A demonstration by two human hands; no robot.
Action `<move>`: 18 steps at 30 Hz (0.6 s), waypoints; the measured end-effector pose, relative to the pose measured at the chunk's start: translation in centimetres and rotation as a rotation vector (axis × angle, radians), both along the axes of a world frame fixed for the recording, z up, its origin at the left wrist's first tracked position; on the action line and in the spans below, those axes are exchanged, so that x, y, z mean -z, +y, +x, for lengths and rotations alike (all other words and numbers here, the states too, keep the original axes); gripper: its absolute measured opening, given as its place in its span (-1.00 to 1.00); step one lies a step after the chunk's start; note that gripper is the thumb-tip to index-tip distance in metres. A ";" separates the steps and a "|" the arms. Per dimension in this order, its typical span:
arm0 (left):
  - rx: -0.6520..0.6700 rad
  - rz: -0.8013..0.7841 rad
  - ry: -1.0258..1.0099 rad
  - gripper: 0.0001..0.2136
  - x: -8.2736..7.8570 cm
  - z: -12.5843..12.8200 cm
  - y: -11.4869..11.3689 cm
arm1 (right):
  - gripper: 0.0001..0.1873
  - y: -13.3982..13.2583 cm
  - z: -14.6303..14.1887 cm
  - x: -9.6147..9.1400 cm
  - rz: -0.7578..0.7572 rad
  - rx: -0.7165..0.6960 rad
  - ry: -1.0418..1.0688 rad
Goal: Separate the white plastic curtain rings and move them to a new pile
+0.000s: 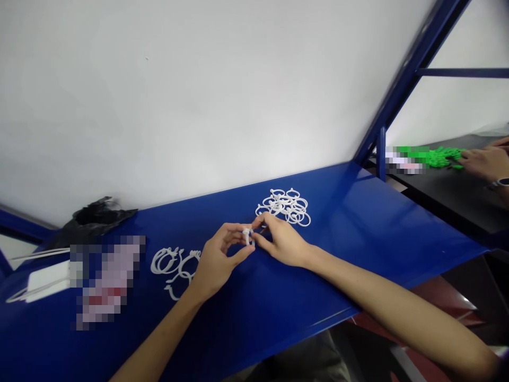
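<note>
At the far left, a black plastic bag (93,218) is lying crumpled near the wall; whether it is containing something, I cannot tell. In front of it, a flat white block (47,281) is resting with a white cable (42,253) around it. Beside them, a pinkish item (113,276) is showing only as a blur, so I cannot say if it is holding anything.

Next, some loose white loops (163,261) are lying directly on the blue desk (302,297), with no tray around them. The left forearm is passing close to them, so a sleepy elbow or wrist could be dragging them out of place.

In the middle, the left hand (218,259) is pinching a small white piece (247,237) between thumb and fingers, above the desk. The right hand (285,241) is touching its right side; how firmly it is gripping, I cannot tell. If the pinch is loosening, the springy-looking piece could be slipping away.

Just behind the right hand, white rings (283,204) are lying heaped and overlapping; they could be catching on each other. At far right, another person's hand (483,162) is reaching over green pieces (441,157).
</note>
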State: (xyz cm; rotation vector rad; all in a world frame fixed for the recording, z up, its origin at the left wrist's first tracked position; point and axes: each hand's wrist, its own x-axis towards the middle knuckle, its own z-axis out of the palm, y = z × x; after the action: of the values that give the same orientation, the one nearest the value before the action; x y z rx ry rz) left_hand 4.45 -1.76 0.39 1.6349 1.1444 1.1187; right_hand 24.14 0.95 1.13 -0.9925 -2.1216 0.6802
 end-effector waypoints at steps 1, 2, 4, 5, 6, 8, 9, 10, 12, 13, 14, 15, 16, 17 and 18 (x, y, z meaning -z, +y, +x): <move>0.011 -0.035 -0.049 -0.64 0.0 0.0 0.0 | -0.88 0.0 0.0 0.1 -0.021 -0.006 0.007; 0.016 -0.062 -0.073 -0.63 0.0 -0.1 0.1 | -0.90 0.0 0.0 0.2 -0.036 -0.015 0.014; 0.024 -0.099 -0.085 -0.61 -0.1 -0.1 0.1 | -0.93 0.1 0.0 0.3 -0.051 -0.030 0.025; 0.030 -0.110 -0.090 -0.61 -0.2 -0.1 0.1 | -0.94 0.1 0.0 0.4 -0.049 -0.034 0.026; 0.038 -0.118 -0.097 -0.59 -0.3 -0.1 0.1 | -0.94 0.2 0.0 0.4 -0.041 -0.034 0.024; 0.053 -0.121 -0.108 -0.56 -0.5 -0.1 0.1 | -0.90 0.1 0.0 0.4 -0.017 -0.027 0.001; 0.058 -0.118 -0.105 -0.55 -0.6 -0.1 0.2 | -0.87 0.1 0.0 0.3 -0.002 -0.021 -0.020; 0.058 -0.114 -0.099 -0.57 -0.6 -0.1 0.2 | -0.83 0.0 0.0 0.2 0.014 -0.012 -0.041; 0.041 -0.102 -0.076 -0.66 -0.5 -0.2 0.4 | -0.77 -0.1 0.0 0.0 0.048 -0.002 -0.064; 0.020 -0.090 -0.056 -0.71 -0.4 -0.3 0.5 | -0.77 -0.2 0.0 -0.1 0.066 -0.007 -0.065; -0.006 -0.073 -0.027 -0.74 -0.3 -0.4 0.6 | -0.79 -0.2 0.0 -0.2 0.080 -0.020 -0.061; -0.036 -0.051 0.010 -0.75 -0.2 -0.5 0.7 | -0.81 -0.2 0.0 -0.2 0.089 -0.037 -0.057; -0.063 -0.027 0.054 -0.75 -0.1 -0.7 0.8 | -0.84 -0.2 0.0 -0.2 0.094 -0.057 -0.054; -0.083 -0.005 0.097 -0.76 0.0 -0.8 0.9 | -0.86 -0.2 0.0 -0.1 0.095 -0.073 -0.053; -0.097 0.015 0.133 -0.76 0.1 -0.9 1.0 | -0.88 -0.2 0.1 -0.1 0.091 -0.085 -0.053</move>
State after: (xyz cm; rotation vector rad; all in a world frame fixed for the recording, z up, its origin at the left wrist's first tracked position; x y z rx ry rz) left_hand 3.58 -0.78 0.28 1.7019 1.3157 1.0941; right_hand 24.20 0.74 1.18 -0.8847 -2.2310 0.5980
